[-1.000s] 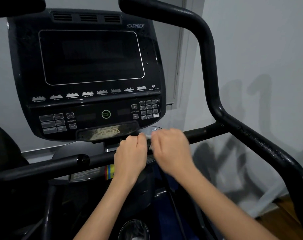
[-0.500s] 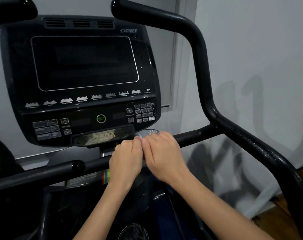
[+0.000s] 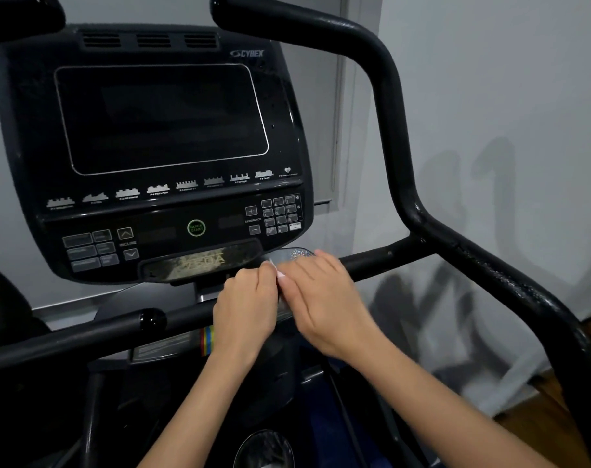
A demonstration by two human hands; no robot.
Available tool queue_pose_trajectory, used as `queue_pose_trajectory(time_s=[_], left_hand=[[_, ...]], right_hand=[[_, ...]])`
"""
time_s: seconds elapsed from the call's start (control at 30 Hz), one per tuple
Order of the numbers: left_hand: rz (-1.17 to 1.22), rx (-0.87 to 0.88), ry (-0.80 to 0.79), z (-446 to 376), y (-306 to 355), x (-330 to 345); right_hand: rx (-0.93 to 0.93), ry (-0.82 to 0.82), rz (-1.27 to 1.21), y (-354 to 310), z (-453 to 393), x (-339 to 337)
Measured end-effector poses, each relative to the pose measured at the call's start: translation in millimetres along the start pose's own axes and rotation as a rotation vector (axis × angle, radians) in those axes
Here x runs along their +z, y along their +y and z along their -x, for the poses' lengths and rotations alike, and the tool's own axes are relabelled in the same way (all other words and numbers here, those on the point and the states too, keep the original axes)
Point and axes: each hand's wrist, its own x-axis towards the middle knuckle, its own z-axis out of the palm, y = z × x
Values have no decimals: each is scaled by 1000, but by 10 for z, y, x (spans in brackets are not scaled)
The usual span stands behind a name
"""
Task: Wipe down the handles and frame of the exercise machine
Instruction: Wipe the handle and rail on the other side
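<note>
Centrally, the left hand (image 3: 245,305) and right hand (image 3: 321,298) meet knuckle to knuckle over the crossbar (image 3: 95,336), fingers curled around a small pale scrap (image 3: 273,265) pinched between them; what it is cannot be told. Above them sits the console (image 3: 159,150), and the right handle (image 3: 388,136) rises beside it and joins the crossbar.

Grey wall (image 3: 490,96) behind and to the right, carrying soft dark shadows (image 3: 483,204). White door or window trim (image 3: 343,130) runs vertically behind the console. Wooden floor (image 3: 537,413) visible at lower right. White baseboard (image 3: 523,369) meets it.
</note>
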Motion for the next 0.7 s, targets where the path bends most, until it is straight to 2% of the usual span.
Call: queue_pose_trajectory(time_s=[0.07,0.17,0.23,0.3,0.37,0.47,0.6,0.7], left_hand=[[24,-27,12,9,21,-8],[25,-51,36,23,72,-25],[20,-63,60,36,83,-14],[-1,-77,75,50,82,11],[-69,-64,79,48,65,37],[-173,-15,72,37,20,54],[-104,8,61,27,-11,54],[-101,-13,51,14,-20,56]], right_hand=[[26,50,43,270,137,-25],[282,97,71,649,87,-106],[415,79,141,582,-70,-111],[375,83,158,347,-137,-51],[223,114,68,130,-8,42],[79,87,57,273,156,-8],[315,57,176,626,-86,-180],[285,-48,181,285,-220,-108]])
